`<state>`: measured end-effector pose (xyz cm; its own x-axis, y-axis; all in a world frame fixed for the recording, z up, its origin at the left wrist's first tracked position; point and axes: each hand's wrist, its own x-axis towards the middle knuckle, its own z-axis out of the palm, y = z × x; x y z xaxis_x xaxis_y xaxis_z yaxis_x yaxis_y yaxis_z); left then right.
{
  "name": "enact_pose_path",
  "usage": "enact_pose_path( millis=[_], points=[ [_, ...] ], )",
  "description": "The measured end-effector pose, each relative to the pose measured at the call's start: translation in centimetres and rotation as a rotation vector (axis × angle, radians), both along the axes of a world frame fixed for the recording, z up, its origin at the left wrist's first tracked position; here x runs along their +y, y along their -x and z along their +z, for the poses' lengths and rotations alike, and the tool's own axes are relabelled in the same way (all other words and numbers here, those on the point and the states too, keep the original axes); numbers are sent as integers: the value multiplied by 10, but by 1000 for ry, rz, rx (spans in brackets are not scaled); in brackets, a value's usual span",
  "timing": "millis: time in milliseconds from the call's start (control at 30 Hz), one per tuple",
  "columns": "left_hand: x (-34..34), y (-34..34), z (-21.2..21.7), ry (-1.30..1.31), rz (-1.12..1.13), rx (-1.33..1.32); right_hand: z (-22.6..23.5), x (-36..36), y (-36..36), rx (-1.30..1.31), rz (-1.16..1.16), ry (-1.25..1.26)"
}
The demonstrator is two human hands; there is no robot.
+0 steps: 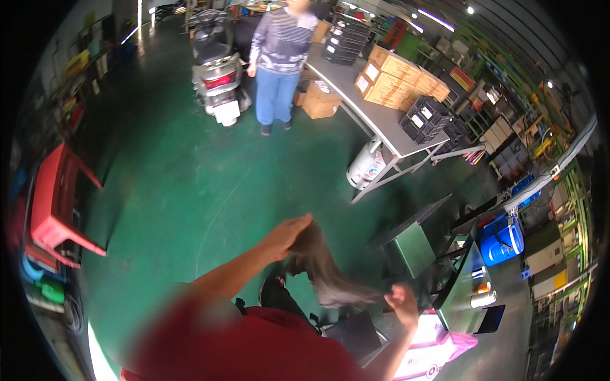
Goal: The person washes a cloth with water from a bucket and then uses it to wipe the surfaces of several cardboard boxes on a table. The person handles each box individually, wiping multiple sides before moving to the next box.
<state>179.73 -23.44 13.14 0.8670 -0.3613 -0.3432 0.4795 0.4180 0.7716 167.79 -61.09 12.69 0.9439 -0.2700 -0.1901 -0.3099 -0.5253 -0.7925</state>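
Observation:
A long lock of brown hair (321, 267) hangs blurred in front of the camera, over my red shirt (254, 346). My left hand (287, 233) is raised and closed on the upper part of the lock. My right hand (403, 300) is lower and to the right, fingers curled at the hair's tip. Both forearms are bare and come up from the lower edge. A dark shoe (276, 295) shows on the green floor just below the hair.
Another person (278, 60) in a striped sweater and blue jeans stands ahead beside a parked scooter (218, 70). A long grey table (375, 117) carries cardboard boxes and black crates, with a gas cylinder (365, 165) under it. A red stool (54, 203) stands left, a blue cooler (502, 238) right.

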Motion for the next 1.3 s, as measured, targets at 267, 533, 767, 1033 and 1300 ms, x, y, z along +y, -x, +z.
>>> enact_pose_path(
  millis=[267, 533, 767, 1033, 1300],
  points=[
    [-64, -335, 94, -185, 100, -151, -23, 135, -456, -10, 743, -209],
    [-13, -739, 88, 147, 289, -357, 33, 74, -787, -768, 690, -1129],
    [-112, -1063, 73, -702, -106, -585, 99, -70, -1051, -825, 237, -981],
    [-125, -1336, 36, -857, 279, -1043, 223, -116, -1307, -1054, 33, -713],
    [-182, -1547, 129, -412, -26, -863, 189, -31, -1477, -475, 549, 427]
  ],
)
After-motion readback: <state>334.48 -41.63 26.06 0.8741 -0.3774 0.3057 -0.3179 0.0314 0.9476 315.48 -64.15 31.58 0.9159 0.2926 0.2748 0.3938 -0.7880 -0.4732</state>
